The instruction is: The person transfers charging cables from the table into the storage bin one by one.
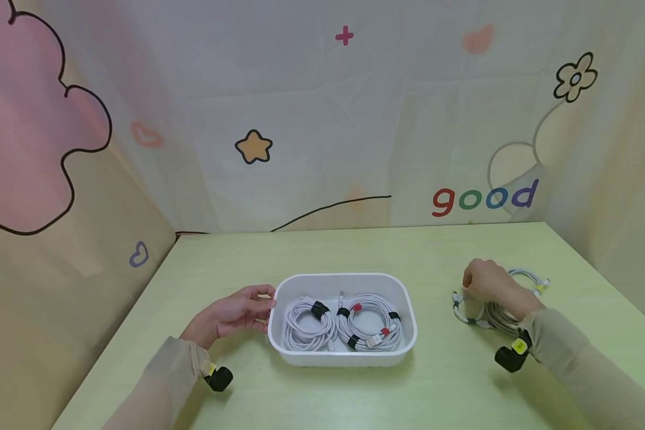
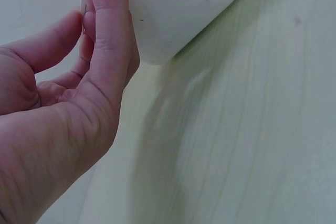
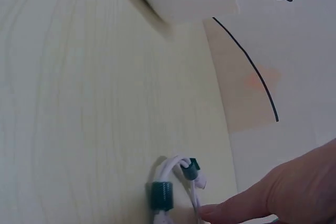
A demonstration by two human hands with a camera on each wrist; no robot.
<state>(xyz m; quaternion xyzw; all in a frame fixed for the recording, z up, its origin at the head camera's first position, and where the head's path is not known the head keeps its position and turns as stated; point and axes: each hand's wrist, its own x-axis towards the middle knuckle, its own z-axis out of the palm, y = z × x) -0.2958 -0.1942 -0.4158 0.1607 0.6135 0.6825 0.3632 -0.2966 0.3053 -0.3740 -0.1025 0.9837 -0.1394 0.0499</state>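
Note:
A white plastic box [image 1: 344, 359] stands mid-table with coiled white cables [image 1: 309, 334] in its left half and another cable coil [image 1: 368, 322] in its right half, bound with black and red straps. My left hand [image 1: 244, 310] holds the box's left end, thumb at the rim and fingers along the outer wall. Over to the right, my right hand [image 1: 489, 282] reaches down and pinches a small looped white cable [image 3: 167, 169] with dark straps. Most of its fingers are hidden in the right wrist view, where one fingertip meets the cable.
Beside and under the right hand lie more coiled cables [image 1: 502, 318], partly covered by the wrist; a loop extends behind it. The pale wooden table [image 1: 322, 251] ends at a printed curtain [image 1: 312, 89] at the back and sides.

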